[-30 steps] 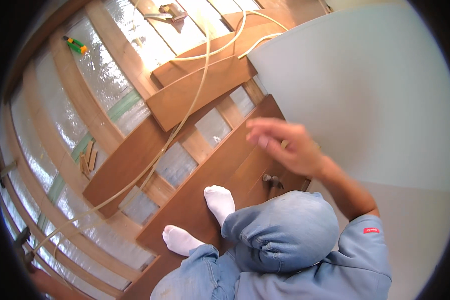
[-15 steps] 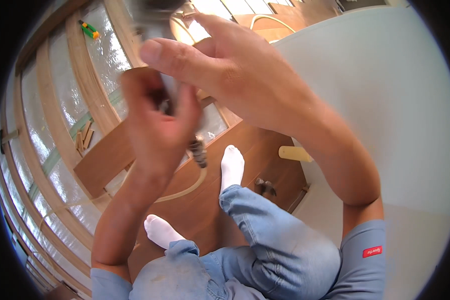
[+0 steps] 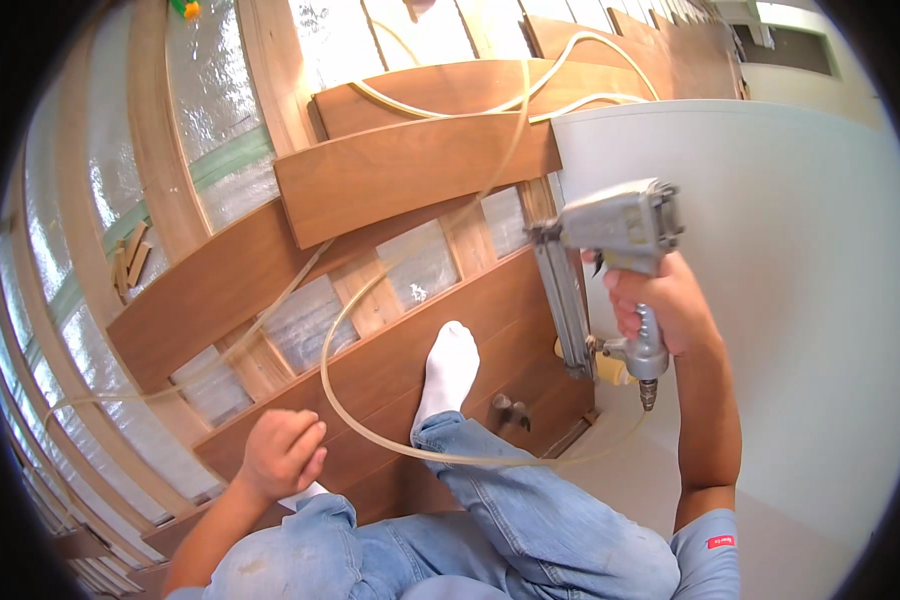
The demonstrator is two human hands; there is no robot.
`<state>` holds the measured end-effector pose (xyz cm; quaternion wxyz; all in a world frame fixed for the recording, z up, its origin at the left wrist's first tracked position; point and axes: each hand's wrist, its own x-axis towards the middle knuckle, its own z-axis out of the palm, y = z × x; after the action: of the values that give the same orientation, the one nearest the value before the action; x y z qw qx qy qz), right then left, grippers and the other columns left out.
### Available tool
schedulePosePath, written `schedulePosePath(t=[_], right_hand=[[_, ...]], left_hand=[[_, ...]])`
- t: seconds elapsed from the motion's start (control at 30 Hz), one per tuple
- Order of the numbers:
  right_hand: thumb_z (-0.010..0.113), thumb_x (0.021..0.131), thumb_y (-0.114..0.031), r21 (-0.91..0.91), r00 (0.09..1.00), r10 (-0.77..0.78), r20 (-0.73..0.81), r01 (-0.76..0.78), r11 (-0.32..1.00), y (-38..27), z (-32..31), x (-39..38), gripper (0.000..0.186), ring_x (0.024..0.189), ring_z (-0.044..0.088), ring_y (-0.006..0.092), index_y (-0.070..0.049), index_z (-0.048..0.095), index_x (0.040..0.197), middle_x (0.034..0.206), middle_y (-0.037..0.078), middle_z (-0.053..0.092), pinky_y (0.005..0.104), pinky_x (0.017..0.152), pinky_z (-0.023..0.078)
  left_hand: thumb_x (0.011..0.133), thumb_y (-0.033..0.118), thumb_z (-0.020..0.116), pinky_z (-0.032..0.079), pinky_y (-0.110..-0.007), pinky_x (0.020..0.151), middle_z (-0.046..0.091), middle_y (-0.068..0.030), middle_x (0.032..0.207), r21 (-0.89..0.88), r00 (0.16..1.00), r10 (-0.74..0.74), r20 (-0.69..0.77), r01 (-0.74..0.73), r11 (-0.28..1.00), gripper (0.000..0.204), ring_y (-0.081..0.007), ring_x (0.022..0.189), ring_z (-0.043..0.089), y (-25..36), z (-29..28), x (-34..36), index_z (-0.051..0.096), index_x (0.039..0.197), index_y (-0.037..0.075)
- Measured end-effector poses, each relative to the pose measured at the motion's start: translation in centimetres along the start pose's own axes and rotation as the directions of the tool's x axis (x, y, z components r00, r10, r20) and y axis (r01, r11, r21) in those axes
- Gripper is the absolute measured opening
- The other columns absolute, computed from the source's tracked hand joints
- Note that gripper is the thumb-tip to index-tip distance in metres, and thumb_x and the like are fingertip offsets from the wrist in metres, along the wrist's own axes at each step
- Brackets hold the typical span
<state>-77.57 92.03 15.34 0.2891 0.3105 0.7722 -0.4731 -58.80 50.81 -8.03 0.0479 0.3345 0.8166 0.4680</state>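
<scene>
My right hand (image 3: 660, 310) grips the handle of a silver pneumatic nail gun (image 3: 620, 225), raised at the right beside the white wall panel. Its long magazine slants down from the nose, and a pale air hose (image 3: 410, 447) loops leftward below it. The index finger is near the trigger. Low on the left, my left hand (image 3: 283, 455) is closed with curled fingers above my knee; whether anything is inside is hidden. Ahead, a loose brown floorboard (image 3: 420, 170) rests partly over another board (image 3: 205, 290). Several fitted boards (image 3: 370, 400) lie under my foot.
Wooden joists (image 3: 155, 130) with silvery sheeting (image 3: 210, 80) between them span the left. Small wood strips (image 3: 130, 258) lie there. A curved white panel (image 3: 770, 250) stands at right. A hammer-like tool (image 3: 510, 410) and a yellow object (image 3: 610, 370) sit near its foot.
Both hands were together up front around the blurred nail gun. My right hand now carries it at the right; my left has let go and dropped back toward my knee. The view has shifted.
</scene>
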Motion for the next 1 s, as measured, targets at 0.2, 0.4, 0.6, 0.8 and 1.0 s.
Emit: schedulePosePath(t=[0.2,0.4,0.6,0.8,1.0], right_hand=[[0.070,0.088,-0.012,-0.229,0.950,0.298,0.093,-0.271,0.935,5.6,-0.7,8.0,0.011,0.052,0.052,0.0128,-0.003,0.062,0.087,0.065,0.001,0.054,0.0319,0.049,0.042],[0.067,0.089,-0.014,-0.284,0.918,0.364,0.157,-0.311,0.907,6.5,1.2,12.1,0.013,0.054,0.054,0.0134,-0.004,0.061,0.082,0.067,0.002,0.056,0.0321,0.049,0.044],[0.067,0.088,-0.013,-0.329,0.886,0.428,0.179,-0.356,0.875,7.1,2.2,13.8,0.013,0.054,0.054,0.0138,-0.003,0.061,0.083,0.068,0.003,0.056,0.0323,0.050,0.046],[0.070,0.088,-0.012,-0.459,0.865,0.456,0.207,-0.326,0.826,5.8,2.4,15.9,0.016,0.051,0.052,0.0128,-0.003,0.060,0.079,0.065,0.002,0.054,0.0325,0.048,0.047],[0.069,0.087,-0.013,-0.552,0.860,0.464,0.213,-0.286,0.783,4.4,4.1,15.8,0.021,0.050,0.051,0.0130,-0.002,0.058,0.072,0.063,0.003,0.054,0.0323,0.047,0.046]], left_hand=[[0.078,0.013,0.080,0.054,-0.044,0.087,0.064,-0.0155,0.123,-0.024,0.952,-0.162,0.260,0.174,0.984,0.040,-0.0328,0.101,0.064,0.3,4.2,-7.3,0.072,0.116,0.004],[0.077,0.011,0.075,0.053,-0.041,0.083,0.065,-0.0123,0.113,0.014,0.936,-0.200,0.289,0.205,0.979,0.036,-0.0290,0.094,0.065,0.0,4.9,-9.0,0.071,0.112,0.002],[0.073,0.013,0.073,0.053,-0.039,0.082,0.067,-0.0113,0.109,0.060,0.943,-0.214,0.254,0.206,0.977,0.038,-0.0274,0.090,0.066,-0.2,4.8,-9.1,0.071,0.110,0.001],[0.073,0.013,0.073,0.053,-0.039,0.081,0.067,-0.0116,0.109,0.050,0.941,-0.221,0.258,0.216,0.975,0.038,-0.0273,0.090,0.066,-0.1,4.5,-8.9,0.071,0.109,0.001],[0.074,0.013,0.072,0.054,-0.041,0.082,0.067,-0.0123,0.109,0.038,0.945,-0.217,0.244,0.214,0.976,0.038,-0.0285,0.091,0.066,-0.3,4.9,-9.1,0.071,0.110,0.000]])
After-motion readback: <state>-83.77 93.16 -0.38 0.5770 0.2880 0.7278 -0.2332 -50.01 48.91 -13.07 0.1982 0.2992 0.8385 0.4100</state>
